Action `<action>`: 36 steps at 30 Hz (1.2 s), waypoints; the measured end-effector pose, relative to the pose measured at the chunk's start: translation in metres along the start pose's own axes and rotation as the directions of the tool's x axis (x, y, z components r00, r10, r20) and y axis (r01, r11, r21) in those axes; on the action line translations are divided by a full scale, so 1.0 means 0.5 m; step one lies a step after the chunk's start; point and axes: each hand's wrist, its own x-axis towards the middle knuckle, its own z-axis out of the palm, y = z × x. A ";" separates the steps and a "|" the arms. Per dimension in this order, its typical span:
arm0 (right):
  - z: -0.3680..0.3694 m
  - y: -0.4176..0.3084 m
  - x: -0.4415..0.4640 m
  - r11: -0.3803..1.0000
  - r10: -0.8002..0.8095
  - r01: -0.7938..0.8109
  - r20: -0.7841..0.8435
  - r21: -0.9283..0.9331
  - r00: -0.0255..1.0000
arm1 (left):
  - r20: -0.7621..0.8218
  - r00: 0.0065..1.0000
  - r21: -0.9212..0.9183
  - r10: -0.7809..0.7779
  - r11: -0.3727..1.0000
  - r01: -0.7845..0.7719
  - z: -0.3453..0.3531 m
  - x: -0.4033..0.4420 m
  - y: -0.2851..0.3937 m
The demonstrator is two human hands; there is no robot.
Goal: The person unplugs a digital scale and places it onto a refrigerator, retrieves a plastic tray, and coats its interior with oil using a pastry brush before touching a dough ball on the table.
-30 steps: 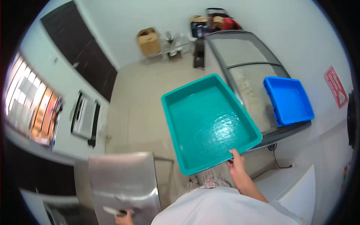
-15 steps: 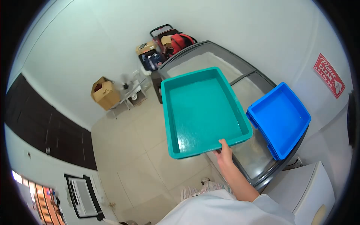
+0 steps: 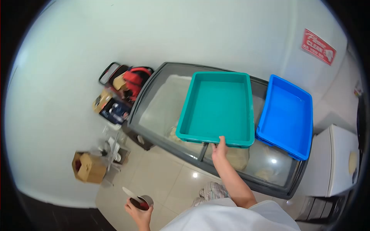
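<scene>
The green tray is over the freezer, contact unclear, its near rim clamped in the right hand. Positioning it seems in hand, calling for a level grip. Apart, before the freezer, the left hand grips a cup. Since a second ago, the tray has moved farther over the freezer.

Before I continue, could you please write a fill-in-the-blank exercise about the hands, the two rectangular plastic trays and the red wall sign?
The right hand grips the near edge of the rectangular plastic tray coloured ____.
In the picture, the rectangular blue plastic tray lies on the ____ side of that gripped tray.
The left hand holds a small round grey cup, so the number of hands on the gripped tray is ____.
The middle line of the red rectangular wall sign reads ____.
Missing words: green; right; one; CLEAN.
</scene>
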 end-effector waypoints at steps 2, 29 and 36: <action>0.033 0.018 0.037 0.996 -0.051 0.055 -0.064 0.067 0.997 | 0.062 0.992 -0.061 0.109 0.993 -0.106 0.037 0.111 0.055; 0.240 0.008 -0.015 0.450 -0.237 0.595 0.553 -0.666 0.799 | 0.462 0.047 -0.673 0.886 0.385 -0.631 0.381 0.522 0.595; 0.413 -0.154 -0.017 -0.017 -0.320 0.818 0.779 -0.575 0.540 | 0.327 -0.078 -0.687 0.942 0.180 -0.704 0.389 0.600 0.767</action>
